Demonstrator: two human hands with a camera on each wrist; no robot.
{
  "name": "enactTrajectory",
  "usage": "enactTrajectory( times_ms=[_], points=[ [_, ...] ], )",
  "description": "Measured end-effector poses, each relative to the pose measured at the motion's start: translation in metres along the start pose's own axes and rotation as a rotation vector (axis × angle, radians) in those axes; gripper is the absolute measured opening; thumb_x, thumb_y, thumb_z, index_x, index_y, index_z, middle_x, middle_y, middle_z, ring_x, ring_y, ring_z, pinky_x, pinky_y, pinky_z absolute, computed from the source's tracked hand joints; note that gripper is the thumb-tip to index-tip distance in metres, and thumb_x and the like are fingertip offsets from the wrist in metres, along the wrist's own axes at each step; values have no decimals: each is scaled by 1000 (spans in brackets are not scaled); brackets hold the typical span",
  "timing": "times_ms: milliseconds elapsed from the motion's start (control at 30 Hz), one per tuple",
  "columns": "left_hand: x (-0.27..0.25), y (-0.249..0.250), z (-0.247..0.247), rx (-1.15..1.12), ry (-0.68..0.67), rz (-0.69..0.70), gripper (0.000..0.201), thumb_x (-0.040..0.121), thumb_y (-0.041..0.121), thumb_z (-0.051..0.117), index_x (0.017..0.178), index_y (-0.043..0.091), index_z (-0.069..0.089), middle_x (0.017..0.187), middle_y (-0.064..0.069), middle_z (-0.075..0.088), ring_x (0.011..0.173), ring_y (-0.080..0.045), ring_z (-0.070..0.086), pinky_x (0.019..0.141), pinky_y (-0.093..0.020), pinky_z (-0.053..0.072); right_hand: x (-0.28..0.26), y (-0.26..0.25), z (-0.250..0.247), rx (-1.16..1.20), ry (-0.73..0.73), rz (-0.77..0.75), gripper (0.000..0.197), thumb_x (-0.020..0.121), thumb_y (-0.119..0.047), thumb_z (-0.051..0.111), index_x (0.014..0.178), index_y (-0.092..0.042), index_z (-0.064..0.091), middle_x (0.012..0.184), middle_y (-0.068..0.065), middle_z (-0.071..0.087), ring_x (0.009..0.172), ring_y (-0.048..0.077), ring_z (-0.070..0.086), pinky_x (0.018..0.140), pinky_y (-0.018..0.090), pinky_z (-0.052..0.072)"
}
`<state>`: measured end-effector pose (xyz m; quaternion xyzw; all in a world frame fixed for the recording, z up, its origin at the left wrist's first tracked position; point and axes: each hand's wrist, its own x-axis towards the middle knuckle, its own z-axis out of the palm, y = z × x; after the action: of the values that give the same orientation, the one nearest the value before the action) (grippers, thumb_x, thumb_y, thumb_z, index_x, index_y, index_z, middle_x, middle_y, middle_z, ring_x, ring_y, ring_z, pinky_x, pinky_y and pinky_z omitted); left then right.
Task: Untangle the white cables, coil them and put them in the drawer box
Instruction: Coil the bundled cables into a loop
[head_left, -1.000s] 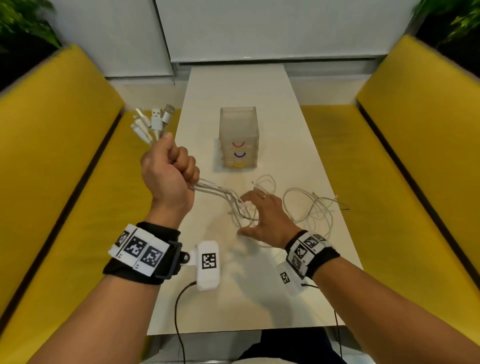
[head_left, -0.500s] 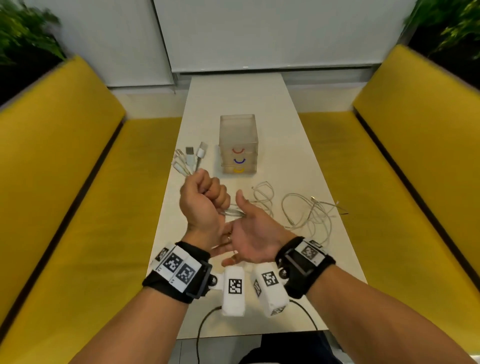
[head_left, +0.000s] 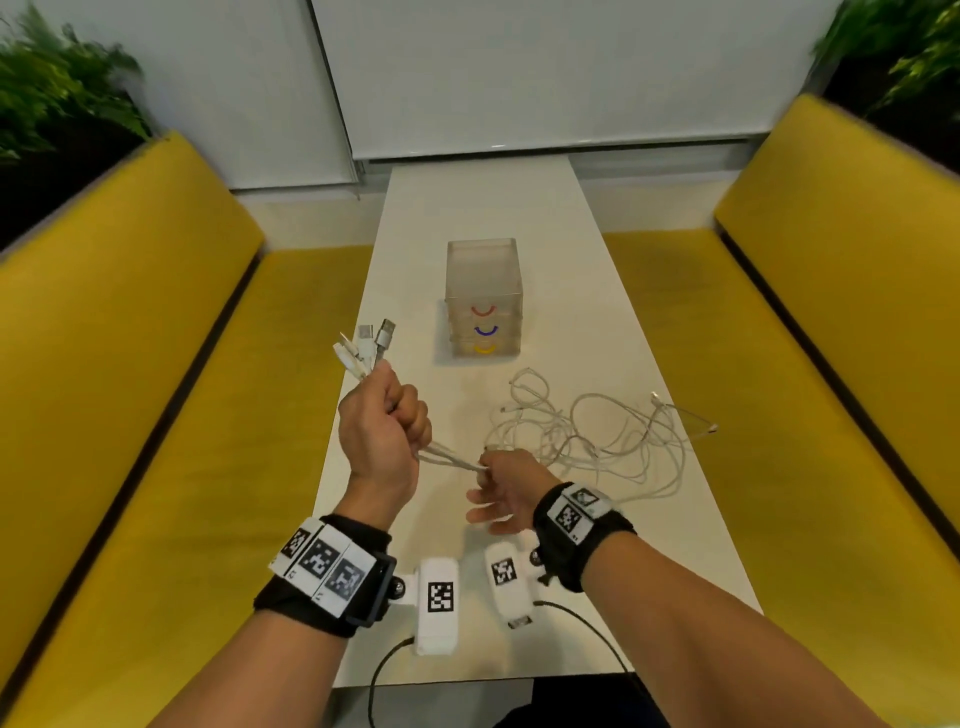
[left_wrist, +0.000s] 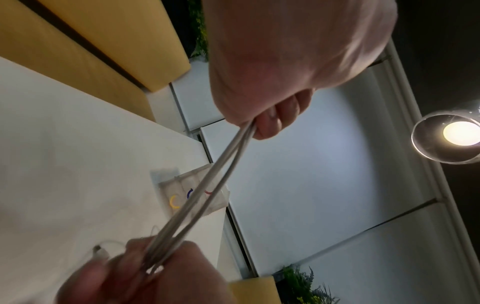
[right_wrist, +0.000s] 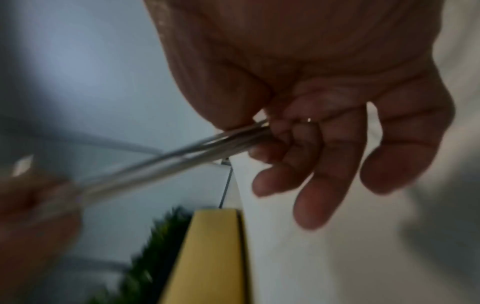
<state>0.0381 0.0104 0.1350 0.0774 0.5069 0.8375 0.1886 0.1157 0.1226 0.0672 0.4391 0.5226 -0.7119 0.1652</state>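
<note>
While my left hand (head_left: 383, 431) fists the cables (head_left: 597, 441), plugs sticking out above it, my right hand (head_left: 501, 491) pinches the strands just right of it at frame centre. Loose loops lie on the desk (head_left: 519, 208) right of centre; the drawer box (head_left: 484, 299) stands above.

A long white table (head_left: 483, 208) runs away between two yellow benches. On it, toward the middle, stands a translucent drawer box (head_left: 483, 299). Nearer and to the right, a loose tangle of white cables (head_left: 597, 441) lies on the tabletop.
</note>
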Motion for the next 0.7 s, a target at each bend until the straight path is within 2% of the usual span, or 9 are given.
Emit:
enactTrajectory(
  times_ms=[100,133,200,267,333,367,467,567,700],
  points=[
    [10,-4,4,33,-5,-25,49,109,31,38,63,22,27,48,7,20,40,-8,14,40,-20,15,-3,-2,-12,-390,146,-103,27,95,-28,40,97,-7,56,80,11,70,48,21,68,47,19,47],
    [12,-5,5,45,-8,-41,50,109,34,38,62,22,27,48,7,20,40,-8,14,40,-19,15,-4,-3,-18,-525,184,-139,35,97,-31,38,99,-4,60,84,12,72,56,24,71,51,24,54],
    [16,-8,8,80,-28,-66,51,109,40,39,62,23,28,49,7,20,41,-9,14,41,-19,15,-2,-7,-30,-798,352,-281,50,99,-43,34,94,-5,66,90,9,74,80,29,73,76,35,57],
    [17,-12,11,118,-59,-91,52,108,44,39,62,23,27,50,7,20,41,-9,14,40,-19,15,-1,-14,-36,-724,454,-568,51,100,-50,35,86,-10,64,90,7,70,87,27,67,86,42,54],
    [17,-19,17,112,-96,-128,52,106,51,36,63,24,27,51,6,19,42,-9,13,41,-21,13,-7,-21,-33,-371,244,-813,42,100,-44,46,92,-7,64,94,6,71,91,19,68,92,46,53],
    [17,-23,20,99,-105,-147,51,106,53,35,65,24,28,52,6,19,42,-10,13,42,-22,12,-12,-24,-29,-238,81,-871,38,101,-39,50,99,-4,64,97,6,71,94,15,69,94,40,54],
    [21,-30,28,74,-106,-181,50,107,51,34,66,22,32,55,5,21,47,-13,14,47,-30,11,-17,-21,-17,-176,-192,-876,34,104,-29,50,111,3,59,84,9,67,75,16,67,77,28,55],
    [28,-26,27,86,-135,-180,48,109,44,36,67,20,31,54,4,21,45,-12,14,42,-24,12,-11,-10,-15,-289,-189,-799,36,101,-37,54,96,-3,61,57,1,52,47,17,49,60,35,47],
    [32,-22,10,72,-157,-197,47,109,41,37,68,17,36,56,1,24,46,-14,22,44,-27,34,-3,0,-30,-582,-5,-896,40,103,-35,52,66,-20,47,55,-11,43,44,0,42,52,14,34]
  ],
)
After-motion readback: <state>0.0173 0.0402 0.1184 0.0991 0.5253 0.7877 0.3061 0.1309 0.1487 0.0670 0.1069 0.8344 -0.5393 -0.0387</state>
